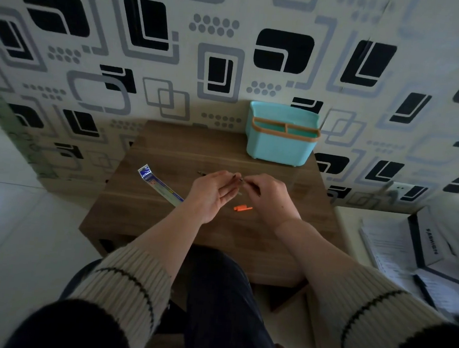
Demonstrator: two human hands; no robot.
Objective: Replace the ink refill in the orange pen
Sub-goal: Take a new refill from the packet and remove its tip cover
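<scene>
My left hand [211,193] and my right hand [266,196] meet fingertip to fingertip above the middle of the wooden table [147,222]. Between them they pinch a thin dark ink refill [239,178], each hand on one end of its short visible stretch. A thin dark tip [201,173] shows just left of my left hand; I cannot tell whether it is part of that refill. An orange pen part [243,208] lies on the table under the hands, untouched. Something pale shows below the fingers, too dim to name.
A long refill packet [161,186] with a blue top lies on the table left of my left hand. A teal desk organizer [281,147] with an orange rim stands at the back right against the patterned wall. Boxes and papers [420,243] sit to the right.
</scene>
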